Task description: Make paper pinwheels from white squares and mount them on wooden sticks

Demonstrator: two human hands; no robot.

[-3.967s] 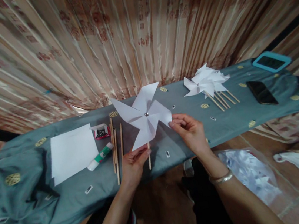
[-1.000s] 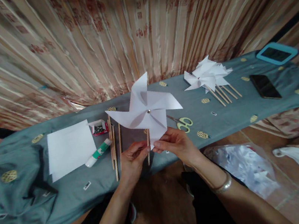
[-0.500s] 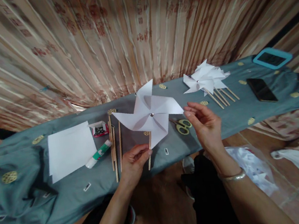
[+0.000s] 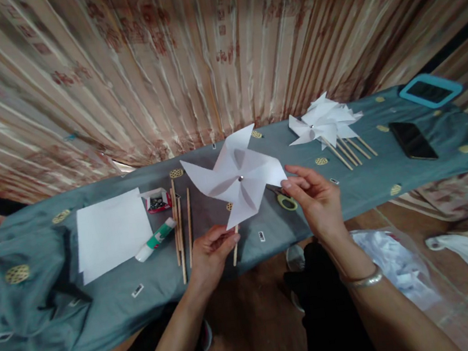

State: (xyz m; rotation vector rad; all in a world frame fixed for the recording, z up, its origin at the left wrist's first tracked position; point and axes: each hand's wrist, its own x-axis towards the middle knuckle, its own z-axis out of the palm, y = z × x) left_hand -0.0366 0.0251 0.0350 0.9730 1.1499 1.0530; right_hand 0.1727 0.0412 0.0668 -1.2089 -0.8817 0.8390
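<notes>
A white paper pinwheel (image 4: 240, 181) with a shiny pin at its centre is held up over the table. My left hand (image 4: 213, 255) is closed round its wooden stick (image 4: 236, 248), just below the paper. At the pinwheel's right blade, the thumb and fingertips of my right hand (image 4: 317, 198) pinch the tip. Scissors (image 4: 286, 201) with yellowish handles lie behind that blade, partly covered by it and by my fingers. Several loose wooden sticks (image 4: 189, 227) lie left of my left hand.
Paper sheets (image 4: 111, 235), a glue stick (image 4: 156, 240) and a red box of pins (image 4: 158, 201) are on the left. Finished pinwheels (image 4: 326, 120), a phone (image 4: 412, 140) and a blue-framed device (image 4: 431, 91) lie right. Plastic bags (image 4: 397, 265) sit on the floor.
The pinwheel's blades have turned a little clockwise. My right hand has moved slightly left and down with the blade tip, while my left hand stays on the stick.
</notes>
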